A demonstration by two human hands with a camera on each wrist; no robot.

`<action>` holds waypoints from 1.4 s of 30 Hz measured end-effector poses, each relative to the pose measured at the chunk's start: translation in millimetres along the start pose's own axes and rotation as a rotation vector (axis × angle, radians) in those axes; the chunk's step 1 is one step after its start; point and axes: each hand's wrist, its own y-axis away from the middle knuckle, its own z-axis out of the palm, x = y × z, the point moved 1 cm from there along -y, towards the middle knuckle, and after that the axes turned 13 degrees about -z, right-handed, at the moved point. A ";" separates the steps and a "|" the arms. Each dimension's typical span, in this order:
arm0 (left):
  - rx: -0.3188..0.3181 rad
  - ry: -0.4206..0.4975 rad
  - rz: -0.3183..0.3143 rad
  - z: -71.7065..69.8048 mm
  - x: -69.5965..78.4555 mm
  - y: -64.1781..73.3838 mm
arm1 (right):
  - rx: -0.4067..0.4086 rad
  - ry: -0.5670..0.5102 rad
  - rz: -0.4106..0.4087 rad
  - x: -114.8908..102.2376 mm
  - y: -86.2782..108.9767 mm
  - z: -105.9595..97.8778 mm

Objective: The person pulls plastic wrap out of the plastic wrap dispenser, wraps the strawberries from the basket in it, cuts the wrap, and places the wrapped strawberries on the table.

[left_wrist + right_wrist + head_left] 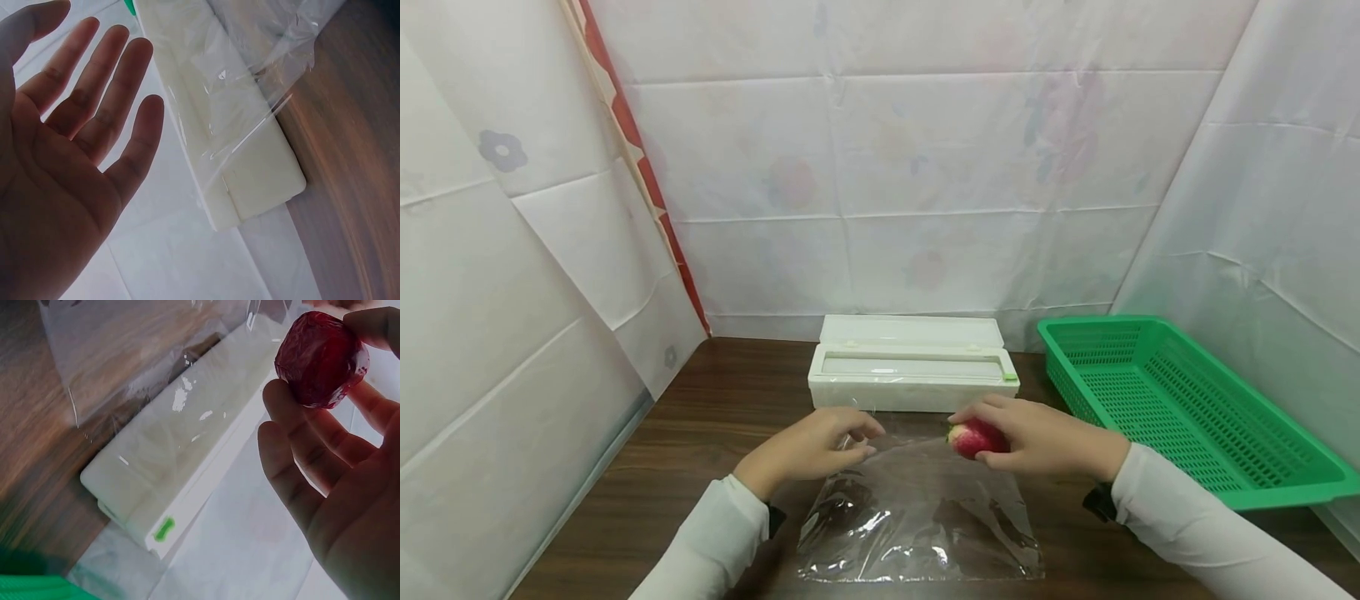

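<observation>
The fingers of the right hand [1040, 434] curl round a red, rounded, pale-ended fruit [976, 439], for which a light grip seems best, while the parted fingers of the left hand [808, 447] hold nothing and should avoid creasing the clear, glossy plastic sheet [917, 521] beneath both.

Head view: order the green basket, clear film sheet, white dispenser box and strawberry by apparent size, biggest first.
1. Green basket and clear film sheet: too alike to rank
2. White dispenser box
3. Strawberry, partly hidden by the right hand
</observation>
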 end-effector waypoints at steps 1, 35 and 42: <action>0.000 0.003 0.000 0.6 0.5 0.0 | -0.002 -0.010 0.005 -0.8 -0.5 1.1; -0.097 0.205 0.038 21.7 19.5 -15.8 | 0.127 -0.153 -0.144 -14.7 -22.0 31.3; -0.083 0.230 0.046 21.5 26.2 -16.3 | 0.159 -0.127 -0.173 -17.1 -24.2 36.3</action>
